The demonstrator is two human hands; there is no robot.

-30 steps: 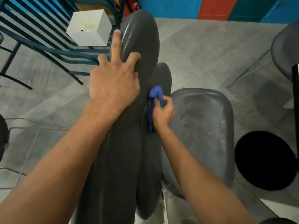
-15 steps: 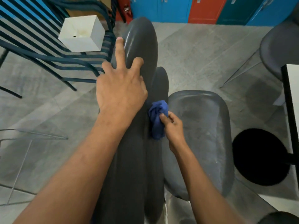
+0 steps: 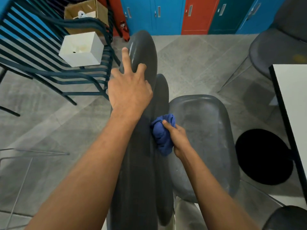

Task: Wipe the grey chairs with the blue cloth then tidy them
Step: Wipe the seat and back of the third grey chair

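Note:
Two stacked grey chairs stand right below me; I look down along their backrests [image 3: 142,52], with the grey seat [image 3: 204,130] to the right. My left hand [image 3: 129,90] rests on top of the outer backrest, fingers spread over its edge. My right hand [image 3: 177,138] grips a bunched blue cloth [image 3: 162,136] and presses it against the inner backrest, close to where it meets the seat. The seat surface looks dusty and streaked.
A dark teal slatted metal chair [image 3: 49,63] at the upper left carries a white box [image 3: 81,48]. Another grey chair [image 3: 279,47] stands at the upper right beside a white table [image 3: 294,100] with a black round base [image 3: 264,156]. Coloured lockers [image 3: 191,14] line the far wall.
My right hand has slid the blue cloth down the backrest toward me. My left hand has stayed on the backrest top. The view has tilted up, showing more of the lockers.

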